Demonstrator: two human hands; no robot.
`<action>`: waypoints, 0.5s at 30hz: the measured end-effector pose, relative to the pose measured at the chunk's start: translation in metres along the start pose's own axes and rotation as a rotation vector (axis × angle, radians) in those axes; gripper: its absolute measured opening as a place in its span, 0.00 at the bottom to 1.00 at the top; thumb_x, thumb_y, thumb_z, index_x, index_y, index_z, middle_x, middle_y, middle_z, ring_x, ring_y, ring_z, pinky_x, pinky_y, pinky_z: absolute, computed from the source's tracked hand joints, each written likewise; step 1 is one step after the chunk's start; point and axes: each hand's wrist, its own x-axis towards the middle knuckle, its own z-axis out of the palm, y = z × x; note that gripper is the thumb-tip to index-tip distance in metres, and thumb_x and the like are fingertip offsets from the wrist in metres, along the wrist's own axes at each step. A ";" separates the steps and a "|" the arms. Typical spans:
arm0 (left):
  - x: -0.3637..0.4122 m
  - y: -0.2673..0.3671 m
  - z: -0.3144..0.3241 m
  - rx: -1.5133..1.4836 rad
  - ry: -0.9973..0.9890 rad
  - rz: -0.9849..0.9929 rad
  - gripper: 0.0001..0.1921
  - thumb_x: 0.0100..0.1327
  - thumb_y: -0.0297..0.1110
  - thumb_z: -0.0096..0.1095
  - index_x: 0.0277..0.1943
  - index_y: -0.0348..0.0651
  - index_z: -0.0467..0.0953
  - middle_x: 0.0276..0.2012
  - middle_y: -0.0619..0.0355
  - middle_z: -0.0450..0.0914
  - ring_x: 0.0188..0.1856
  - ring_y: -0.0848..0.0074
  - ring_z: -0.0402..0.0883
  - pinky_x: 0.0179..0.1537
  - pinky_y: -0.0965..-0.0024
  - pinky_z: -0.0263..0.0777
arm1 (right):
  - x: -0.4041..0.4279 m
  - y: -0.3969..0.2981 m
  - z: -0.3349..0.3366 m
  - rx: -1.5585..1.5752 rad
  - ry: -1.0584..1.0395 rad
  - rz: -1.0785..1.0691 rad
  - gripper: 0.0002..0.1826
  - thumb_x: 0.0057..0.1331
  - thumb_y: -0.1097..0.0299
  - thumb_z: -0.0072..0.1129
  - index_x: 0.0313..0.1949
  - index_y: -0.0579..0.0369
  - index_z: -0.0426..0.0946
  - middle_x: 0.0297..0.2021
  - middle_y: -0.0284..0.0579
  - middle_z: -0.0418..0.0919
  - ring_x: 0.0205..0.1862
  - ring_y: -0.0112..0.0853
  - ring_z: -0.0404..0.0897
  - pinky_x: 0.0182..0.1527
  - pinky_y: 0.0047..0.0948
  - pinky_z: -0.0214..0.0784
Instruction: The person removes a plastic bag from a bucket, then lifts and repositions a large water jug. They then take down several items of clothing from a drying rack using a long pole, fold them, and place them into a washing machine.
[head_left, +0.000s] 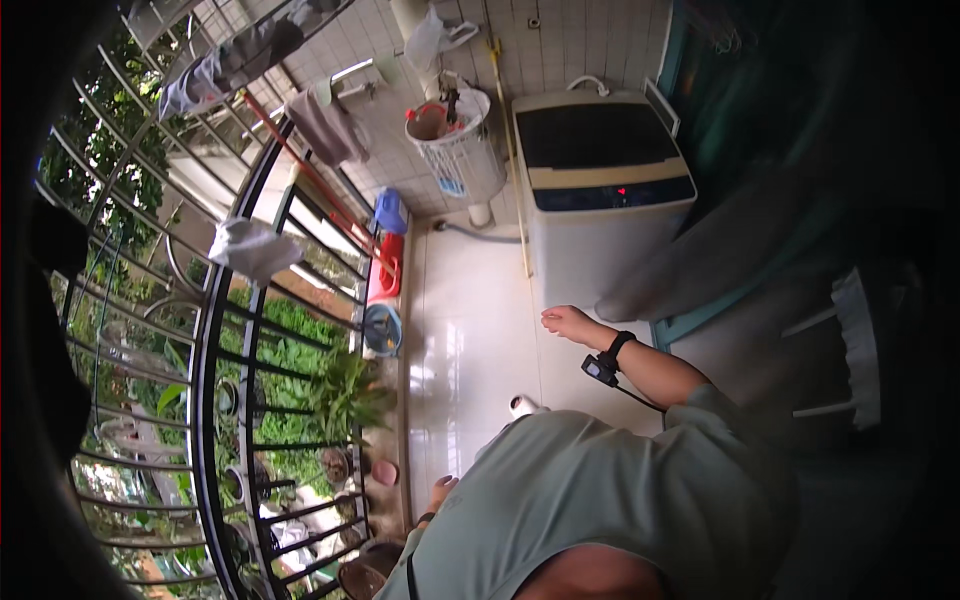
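Observation:
My right hand (568, 324) is held out over the tiled floor, in front of the washing machine (611, 165). Its fingers are loosely curled and nothing shows in them. A black strap with a small device and a cable is around that wrist. My left hand (444, 489) hangs low beside my green shirt (585, 487), near the balcony's edge. The shirt partly hides this hand, so its grip is unclear. One foot in a light slipper (523, 406) shows just past the shirt's hem.
Black railings (199, 375) run along the left, with potted plants beyond. By the wall are a white bucket (469, 165) bearing writing, a yellow pole (517, 180), a grey hose (484, 235), a blue container (391, 211), a red dustpan (388, 266) and a round blue basin (382, 330).

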 end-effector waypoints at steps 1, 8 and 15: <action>0.010 0.015 -0.009 -0.006 0.018 0.004 0.33 0.63 0.48 0.65 0.64 0.31 0.73 0.48 0.41 0.85 0.49 0.63 0.85 0.53 0.67 0.76 | 0.015 -0.012 -0.010 0.002 -0.018 -0.019 0.25 0.72 0.55 0.56 0.61 0.60 0.74 0.45 0.40 0.82 0.45 0.26 0.80 0.47 0.27 0.73; 0.033 0.152 -0.073 -0.206 0.013 0.161 0.28 0.67 0.42 0.61 0.65 0.31 0.71 0.45 0.48 0.85 0.48 0.71 0.82 0.48 0.70 0.74 | 0.111 -0.089 -0.083 0.343 0.158 -0.233 0.14 0.71 0.61 0.57 0.46 0.57 0.79 0.34 0.31 0.79 0.34 0.20 0.75 0.35 0.21 0.69; 0.012 0.232 -0.090 -0.673 0.188 -0.094 0.25 0.70 0.38 0.60 0.66 0.38 0.70 0.51 0.53 0.81 0.49 0.69 0.82 0.47 0.66 0.75 | 0.266 -0.163 -0.190 0.113 0.287 -0.429 0.12 0.68 0.62 0.57 0.32 0.57 0.79 0.23 0.32 0.75 0.26 0.22 0.73 0.29 0.29 0.67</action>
